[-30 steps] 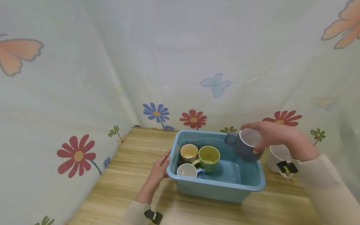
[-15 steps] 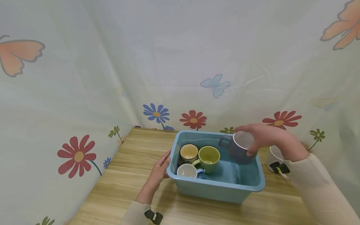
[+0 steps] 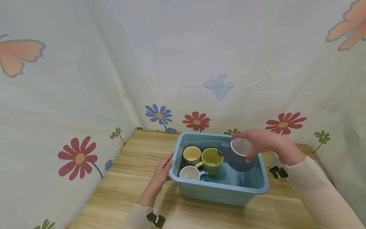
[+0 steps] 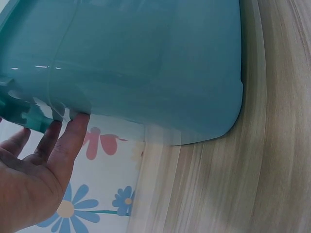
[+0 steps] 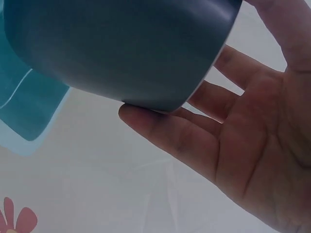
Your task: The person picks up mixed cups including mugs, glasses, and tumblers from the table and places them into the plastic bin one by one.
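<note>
A dark grey mug (image 3: pixel 240 160) with a white inside is in my right hand (image 3: pixel 261 141), thumb and fingers gripping it near the rim. It hangs, slightly tilted, over the right part of a blue plastic tub (image 3: pixel 211 194), its handle toward the left. In the right wrist view the mug (image 5: pixel 126 53) covers part of the tub. My left hand (image 3: pixel 160 173) rests its fairly straight fingers (image 4: pixel 73 138) against the tub's left side, under the rim. Upright inside the tub's left half are a yellow-lined mug (image 3: pixel 192 155), a green mug (image 3: pixel 212 161) and a white mug with a blue handle (image 3: pixel 190 173).
Beyond the tub's right end a white mug (image 3: pixel 275 159) stands on the wooden table (image 3: pixel 123 190), mostly hidden by my right wrist. A pale curtain (image 3: pixel 177 57) printed with flowers and butterflies hangs behind the table and along its left side.
My right hand has carried the dark grey mug leftward and a little lower over the tub. The left hand, the tub and the mugs inside it have stayed in place.
</note>
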`<state>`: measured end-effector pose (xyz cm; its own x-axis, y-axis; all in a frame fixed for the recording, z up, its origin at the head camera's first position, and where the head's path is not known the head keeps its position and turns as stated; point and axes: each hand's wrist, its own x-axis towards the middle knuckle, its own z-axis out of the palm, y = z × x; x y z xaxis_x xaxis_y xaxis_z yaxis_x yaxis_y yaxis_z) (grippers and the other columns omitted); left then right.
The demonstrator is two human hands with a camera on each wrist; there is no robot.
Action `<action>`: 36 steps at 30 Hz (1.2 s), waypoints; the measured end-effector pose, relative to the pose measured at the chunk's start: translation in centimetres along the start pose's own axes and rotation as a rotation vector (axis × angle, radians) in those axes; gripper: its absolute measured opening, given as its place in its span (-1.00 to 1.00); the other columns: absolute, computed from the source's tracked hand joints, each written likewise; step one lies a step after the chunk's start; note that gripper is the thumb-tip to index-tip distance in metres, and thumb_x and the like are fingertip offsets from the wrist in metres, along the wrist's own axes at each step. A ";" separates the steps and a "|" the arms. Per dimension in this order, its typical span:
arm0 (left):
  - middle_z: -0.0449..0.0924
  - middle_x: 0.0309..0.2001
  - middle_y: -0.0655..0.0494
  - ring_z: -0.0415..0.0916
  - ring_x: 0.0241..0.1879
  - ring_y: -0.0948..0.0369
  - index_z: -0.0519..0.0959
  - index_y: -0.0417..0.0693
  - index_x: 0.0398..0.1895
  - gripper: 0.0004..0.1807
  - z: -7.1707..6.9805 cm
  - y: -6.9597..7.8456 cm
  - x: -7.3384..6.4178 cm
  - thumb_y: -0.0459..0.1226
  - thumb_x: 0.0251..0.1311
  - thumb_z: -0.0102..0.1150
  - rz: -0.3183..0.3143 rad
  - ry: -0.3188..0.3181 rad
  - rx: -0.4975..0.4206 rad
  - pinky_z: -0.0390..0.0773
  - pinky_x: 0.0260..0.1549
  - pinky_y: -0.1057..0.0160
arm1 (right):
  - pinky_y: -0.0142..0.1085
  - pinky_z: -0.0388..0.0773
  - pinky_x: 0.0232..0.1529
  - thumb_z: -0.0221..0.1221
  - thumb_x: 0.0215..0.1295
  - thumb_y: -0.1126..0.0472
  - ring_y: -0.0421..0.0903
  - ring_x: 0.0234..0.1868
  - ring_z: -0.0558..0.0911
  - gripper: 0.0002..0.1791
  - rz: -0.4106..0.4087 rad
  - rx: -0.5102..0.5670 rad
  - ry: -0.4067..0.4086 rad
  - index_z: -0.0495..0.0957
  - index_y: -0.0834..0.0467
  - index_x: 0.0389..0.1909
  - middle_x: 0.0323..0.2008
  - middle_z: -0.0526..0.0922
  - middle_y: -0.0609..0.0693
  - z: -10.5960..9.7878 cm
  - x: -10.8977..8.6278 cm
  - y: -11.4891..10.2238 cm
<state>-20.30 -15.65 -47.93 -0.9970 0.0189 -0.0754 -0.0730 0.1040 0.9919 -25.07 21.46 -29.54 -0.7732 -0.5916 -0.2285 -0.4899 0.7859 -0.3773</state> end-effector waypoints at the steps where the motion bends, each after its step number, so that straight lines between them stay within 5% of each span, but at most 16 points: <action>1: 0.30 0.49 -0.32 0.66 0.03 -0.01 0.24 -0.03 0.58 -0.44 0.0 0.0 0.0 -0.15 0.58 -0.12 0.002 0.000 0.000 0.78 -0.27 0.06 | 0.13 0.71 0.03 0.62 -0.15 0.09 0.23 0.20 0.57 0.00 -0.005 0.000 -0.002 0.44 0.08 0.42 0.35 0.54 0.21 0.1 0.1 -0.1; 12: 0.30 0.49 -0.32 0.64 0.06 -0.02 0.25 -0.06 0.57 -0.44 -0.1 -0.2 0.1 -0.16 0.58 -0.11 0.005 -0.001 0.000 0.78 -0.27 0.12 | -0.05 0.72 -0.09 0.62 -0.14 0.10 0.05 0.05 0.59 -0.06 -0.057 -0.047 -0.077 0.47 0.05 0.37 0.18 0.64 0.11 1.2 1.6 -1.0; 36: 0.34 0.48 -0.30 0.60 0.13 -0.06 0.25 -0.05 0.57 -0.45 0.0 0.0 0.1 -0.18 0.58 -0.13 0.002 -0.001 -0.002 0.78 -0.26 0.06 | 0.07 0.68 0.07 0.62 -0.12 0.16 0.14 0.21 0.53 -0.05 -0.043 -0.019 -0.151 0.45 0.06 0.40 0.32 0.57 0.13 3.3 3.0 -1.4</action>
<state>-20.38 -15.68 -47.94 -0.9971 0.0198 -0.0740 -0.0716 0.1019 0.9922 -25.33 18.01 -32.66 -0.6828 -0.6441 -0.3449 -0.5298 0.7615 -0.3734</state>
